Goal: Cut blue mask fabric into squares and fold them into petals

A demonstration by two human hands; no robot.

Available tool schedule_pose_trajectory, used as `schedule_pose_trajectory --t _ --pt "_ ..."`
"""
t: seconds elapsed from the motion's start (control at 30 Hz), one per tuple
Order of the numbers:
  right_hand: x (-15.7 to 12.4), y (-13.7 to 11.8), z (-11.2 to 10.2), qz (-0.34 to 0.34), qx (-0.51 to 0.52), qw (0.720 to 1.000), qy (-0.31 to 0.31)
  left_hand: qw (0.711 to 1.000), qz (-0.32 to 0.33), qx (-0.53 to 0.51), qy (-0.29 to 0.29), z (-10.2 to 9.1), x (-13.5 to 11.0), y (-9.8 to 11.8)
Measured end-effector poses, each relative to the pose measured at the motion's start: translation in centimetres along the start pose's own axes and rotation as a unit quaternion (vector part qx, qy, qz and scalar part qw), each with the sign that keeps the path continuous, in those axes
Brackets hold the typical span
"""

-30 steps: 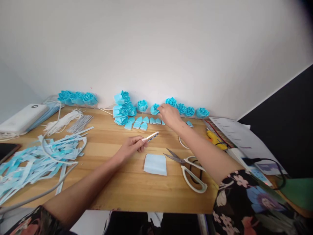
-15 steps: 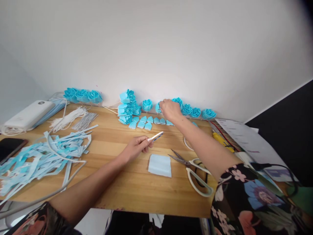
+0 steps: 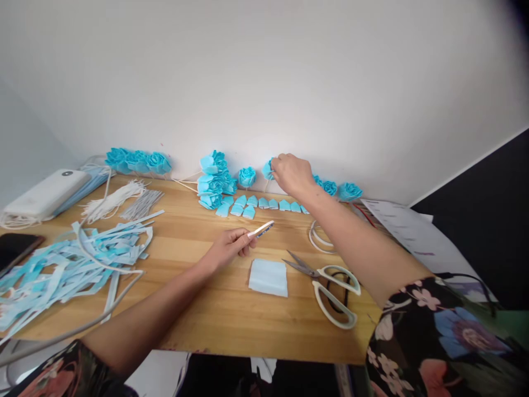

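My left hand (image 3: 231, 245) is closed on a slim white strip with blue markings (image 3: 261, 228), held above the middle of the table. At the back by the wall, my right hand (image 3: 291, 173) pinches a blue handmade flower (image 3: 268, 168); a thin pale stem shows below its head. My fingers hide part of that flower. A pale blue fabric square (image 3: 268, 278) lies flat in front of my left hand. Right of it, white-handled scissors (image 3: 316, 273) rest with blades apart. Several cut blue petals (image 3: 284, 205) are lined up beneath my right hand.
More blue flowers (image 3: 215, 179) stand or lean along the wall. On the left are cut blue strips (image 3: 74, 270), white elastic cords (image 3: 113, 198), grey wires (image 3: 142, 204), a white power bank (image 3: 47, 193) and a phone (image 3: 16, 251). White rolls (image 3: 320, 240) and paper sheets (image 3: 405, 237) lie at right.
My right hand has moved up and slightly right, and the flower at its fingers has risen with it. More petals now show below. My left hand stays nearly still with the white strip.
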State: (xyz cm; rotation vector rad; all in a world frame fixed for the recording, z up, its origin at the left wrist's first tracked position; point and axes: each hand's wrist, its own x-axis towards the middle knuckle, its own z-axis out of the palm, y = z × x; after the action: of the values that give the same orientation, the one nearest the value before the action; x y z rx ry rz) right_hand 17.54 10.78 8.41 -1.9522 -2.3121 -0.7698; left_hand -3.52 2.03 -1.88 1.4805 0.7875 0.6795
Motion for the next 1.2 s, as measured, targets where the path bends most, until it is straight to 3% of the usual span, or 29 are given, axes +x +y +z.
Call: schedule_pose_trajectory --t 0.13,0.43,1.2 --pt "0.7 0.2 0.0 0.013 0.015 1.0 -0.006 1.0 0.001 0.007 0.0 0.0 0.0 -0.1" --pt "0.9 -1.3 0.1 -0.032 0.022 0.999 -0.018 1.0 0.004 0.024 0.006 0.5 0.0 0.5" --pt "-0.1 -0.1 0.8 -0.04 0.036 0.998 -0.041 1.0 -0.007 0.014 0.002 -0.3 -0.1 0.3"
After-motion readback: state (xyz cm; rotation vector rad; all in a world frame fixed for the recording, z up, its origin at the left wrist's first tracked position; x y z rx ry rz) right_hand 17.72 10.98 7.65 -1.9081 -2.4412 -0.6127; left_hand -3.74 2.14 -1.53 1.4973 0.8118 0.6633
